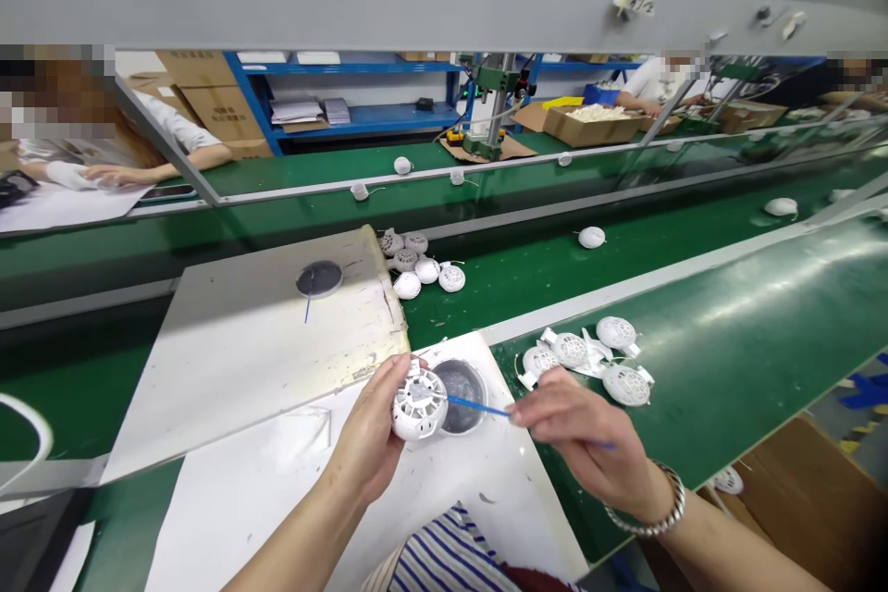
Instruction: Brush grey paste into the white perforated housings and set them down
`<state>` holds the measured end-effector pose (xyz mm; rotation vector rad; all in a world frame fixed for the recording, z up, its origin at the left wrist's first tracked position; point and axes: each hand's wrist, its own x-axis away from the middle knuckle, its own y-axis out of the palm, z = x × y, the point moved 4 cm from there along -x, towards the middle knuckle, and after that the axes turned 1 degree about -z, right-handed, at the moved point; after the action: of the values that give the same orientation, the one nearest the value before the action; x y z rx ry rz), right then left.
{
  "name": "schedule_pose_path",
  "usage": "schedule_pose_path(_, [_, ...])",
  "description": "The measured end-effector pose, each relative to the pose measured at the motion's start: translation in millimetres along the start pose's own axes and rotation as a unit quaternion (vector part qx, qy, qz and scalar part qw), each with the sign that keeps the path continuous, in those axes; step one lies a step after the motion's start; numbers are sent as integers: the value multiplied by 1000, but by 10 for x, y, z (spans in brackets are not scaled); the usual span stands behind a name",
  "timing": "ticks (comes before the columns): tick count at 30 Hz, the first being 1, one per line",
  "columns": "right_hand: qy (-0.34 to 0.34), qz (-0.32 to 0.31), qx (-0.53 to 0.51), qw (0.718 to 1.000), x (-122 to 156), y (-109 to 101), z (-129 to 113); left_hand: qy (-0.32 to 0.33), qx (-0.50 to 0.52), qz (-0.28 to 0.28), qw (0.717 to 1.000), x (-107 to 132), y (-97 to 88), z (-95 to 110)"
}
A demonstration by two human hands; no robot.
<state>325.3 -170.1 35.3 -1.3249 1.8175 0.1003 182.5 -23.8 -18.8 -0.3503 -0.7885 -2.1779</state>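
My left hand [375, 430] is closed around a white round plastic housing [419, 421] with a slotted, spoked face turned up. Between the fingers of my right hand [583, 435] is a thin blue stick [478, 405], its tip touching the housing's face. Just behind the housing sits a round dish of grey paste [462, 388], partly covered by the housing and stick. Right of the dish, near my right hand, lies a group of white vented housings [626, 384], some with small wires.
A white board [277, 333] carries a second grey-paste dish [319, 277] with a blue stick. More housings [407, 285] lie on the green conveyor [513, 273]. A metal rail [589, 305] runs alongside. A cardboard box [811, 490] stands lower right. Co-workers sit across the line.
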Motion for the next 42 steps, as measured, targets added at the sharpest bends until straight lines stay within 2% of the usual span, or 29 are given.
schedule_pose_path(2, [-40, -65, 44, 996, -8, -28, -102, 2, -10, -13, 1000, 18, -7, 22])
schedule_pose_path(4, [-37, -52, 45, 997, -15, -102, -157, -1, -21, -31, 999, 28, -6, 35])
schedule_pose_path(7, [1, 88, -34, 996, -31, -248, -181, -18, -25, -44, 999, 40, -19, 35])
schedule_pose_path(10, [46, 247, -103, 962, -61, -326, -144, -58, -23, -70, 996, 75, -26, 19])
schedule_pose_path(12, [29, 286, -84, 954, -130, -311, -141, -85, -35, -112, 989, 121, -5, 10])
schedule_pose_path(13, [3, 266, -48, 963, -185, -274, -152, -97, -45, -135, 985, 149, 11, 6])
schedule_pose_path(14, [-30, 215, 1, 976, -250, -209, -168, -107, -57, -157, 980, 179, 26, 2])
schedule_pose_path(16, [-82, 53, 107, 990, -361, -11, -176, -124, -72, -192, 971, 240, 54, -4])
schedule_pose_path(18, [-109, -98, 173, 974, -416, 191, -161, -135, -69, -211, 966, 297, 66, -7])
schedule_pose_path(19, [-117, -144, 184, 965, -433, 265, -161, -136, -66, -219, 964, 322, 67, -6])
schedule_pose_path(21, [-129, -186, 185, 956, -467, 354, -185, -134, -59, -231, 962, 363, 63, 1])
schedule_pose_path(27, [-178, -189, 178, 949, -546, 352, -306, -120, -59, -226, 965, 427, 57, -1])
schedule_pose_path(29, [-187, -178, 189, 947, -534, 351, -324, -80, -49, -191, 977, 425, 56, 8])
schedule_pose_path(32, [-148, -124, 210, 958, -487, 381, -300, 12, -36, -115, 993, 430, 38, 38])
schedule_pose_path(36, [-121, -69, 233, 962, -399, 464, -291, 64, -55, -93, 992, 478, 51, 29])
schedule_pose_path(42, [-141, -107, 254, 951, -337, 525, -356, 77, -47, -64, 994, 510, 14, 52])
